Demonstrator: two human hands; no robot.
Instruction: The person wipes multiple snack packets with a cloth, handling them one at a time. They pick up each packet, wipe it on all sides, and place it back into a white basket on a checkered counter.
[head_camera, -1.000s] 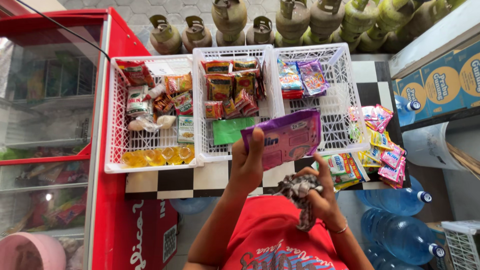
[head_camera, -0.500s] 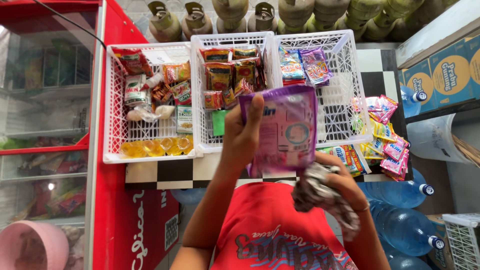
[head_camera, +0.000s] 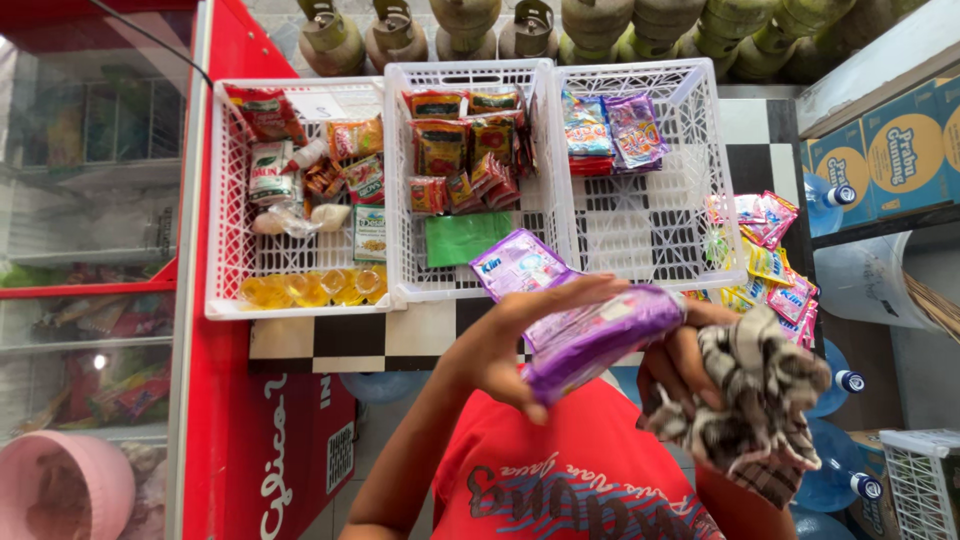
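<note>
My left hand (head_camera: 505, 345) is shut on a strip of purple sachets (head_camera: 590, 335), bent over and held above the chequered counter edge (head_camera: 340, 335). My right hand (head_camera: 680, 365) touches the strip's right end and grips a crumpled black-and-white striped cloth (head_camera: 765, 400). Both hands are close to my red shirt (head_camera: 560, 480), in front of the middle white basket (head_camera: 400, 200) and the right white basket (head_camera: 650, 220).
A left white basket (head_camera: 225, 200) holds snack packets and yellow jelly cups. Loose sachets (head_camera: 770, 260) lie right of the baskets. A red glass-topped freezer (head_camera: 210, 400) stands at the left, green gas cylinders (head_camera: 600, 25) behind, blue water bottles (head_camera: 830, 480) and cardboard boxes (head_camera: 890, 150) at the right.
The purple sachet strip, held up flat before, has come down towards my body and is now folded over. My right hand with the cloth has moved up against it.
</note>
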